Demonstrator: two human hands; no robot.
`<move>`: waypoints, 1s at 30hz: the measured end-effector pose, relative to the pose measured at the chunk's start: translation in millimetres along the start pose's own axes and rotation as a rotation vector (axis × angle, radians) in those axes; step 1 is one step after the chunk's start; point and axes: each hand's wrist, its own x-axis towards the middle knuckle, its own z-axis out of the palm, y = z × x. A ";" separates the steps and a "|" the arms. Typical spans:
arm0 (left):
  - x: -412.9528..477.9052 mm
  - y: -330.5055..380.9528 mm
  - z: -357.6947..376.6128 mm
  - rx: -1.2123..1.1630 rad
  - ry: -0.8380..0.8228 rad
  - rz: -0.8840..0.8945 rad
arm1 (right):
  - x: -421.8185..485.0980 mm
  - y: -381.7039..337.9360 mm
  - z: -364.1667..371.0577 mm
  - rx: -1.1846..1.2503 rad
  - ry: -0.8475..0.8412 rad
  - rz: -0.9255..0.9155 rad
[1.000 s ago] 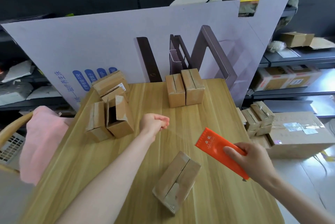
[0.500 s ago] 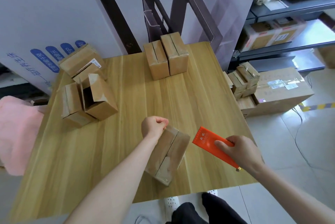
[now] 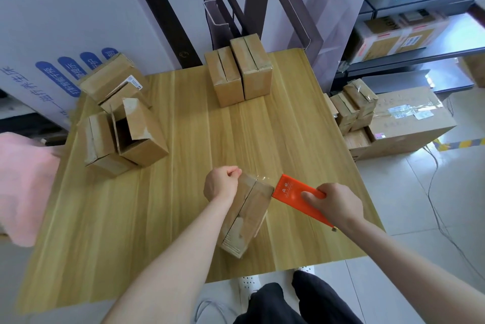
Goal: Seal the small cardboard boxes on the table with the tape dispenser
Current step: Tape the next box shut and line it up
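Note:
A small cardboard box (image 3: 246,214) lies on the wooden table (image 3: 162,192) near its front edge, flaps closed along a centre seam. My left hand (image 3: 221,184) rests at the box's far end, fingers pinched on the end of a clear tape strip (image 3: 259,178). My right hand (image 3: 334,204) grips the orange tape dispenser (image 3: 296,195), whose front edge touches the box's far right corner. The clear tape spans the far end of the box between both hands.
Two closed boxes (image 3: 238,71) stand at the table's back. At the left is a group of boxes, one with open flaps (image 3: 136,132). A large white board (image 3: 78,21) leans behind the table. More boxes (image 3: 393,119) sit on the floor to the right; a pink cloth (image 3: 23,182) hangs left.
Both hands came together at the near box: my left hand brought the tape end to its far end, and the dispenser moved in until it touches the box. The camera tilted down.

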 end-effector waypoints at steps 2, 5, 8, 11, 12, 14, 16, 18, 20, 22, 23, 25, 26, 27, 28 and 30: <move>-2.3 -3.0 4.7 0.048 -0.010 0.019 | 0.8 -3.1 -0.6 -0.022 -0.009 -0.014; -8.7 -9.8 6.7 -0.055 0.032 -0.025 | 1.7 -6.6 -1.8 -0.053 -0.021 -0.032; -17.2 -22.8 12.6 -0.055 0.013 0.191 | 6.0 -9.1 -4.2 -0.087 0.012 -0.074; -20.5 -28.0 19.2 0.103 -0.116 0.281 | 13.7 -12.0 -8.9 -0.194 0.031 -0.157; -18.9 -28.3 19.3 0.118 -0.121 0.265 | 16.0 -13.9 -10.8 -0.244 0.032 -0.192; -15.6 -28.0 18.5 0.127 -0.112 0.223 | 18.6 -20.7 -13.6 -0.359 0.038 -0.257; -17.2 -27.7 18.7 0.125 -0.100 0.194 | 18.6 -30.8 -15.6 -0.461 0.056 -0.288; -21.7 -25.8 20.6 0.108 -0.065 0.175 | 16.8 -42.1 -16.6 -0.515 0.074 -0.273; -26.7 -24.0 22.8 0.077 -0.027 0.155 | 15.3 -50.2 -18.3 -0.538 0.073 -0.230; -30.6 -22.4 24.7 0.058 0.001 0.139 | 15.9 -54.3 -21.7 -0.508 0.051 -0.182; -32.4 -21.6 25.6 0.056 0.012 0.134 | 16.5 -55.6 -23.0 -0.489 0.041 -0.160; -35.1 -20.2 27.0 0.062 0.031 0.128 | 19.4 -57.9 -24.3 -0.455 0.035 -0.117; -35.4 -19.8 27.4 0.065 0.037 0.127 | 20.5 -58.4 -24.9 -0.458 0.031 -0.102; -35.1 -20.0 27.2 0.065 0.041 0.126 | 21.3 -56.8 -25.9 -0.492 0.025 -0.107; -34.2 -20.8 26.2 0.061 0.041 0.119 | 21.9 -51.8 -26.4 -0.563 0.020 -0.138; -31.2 -22.8 24.9 0.047 0.039 0.102 | 21.3 -31.6 -30.3 -0.687 -0.019 -0.166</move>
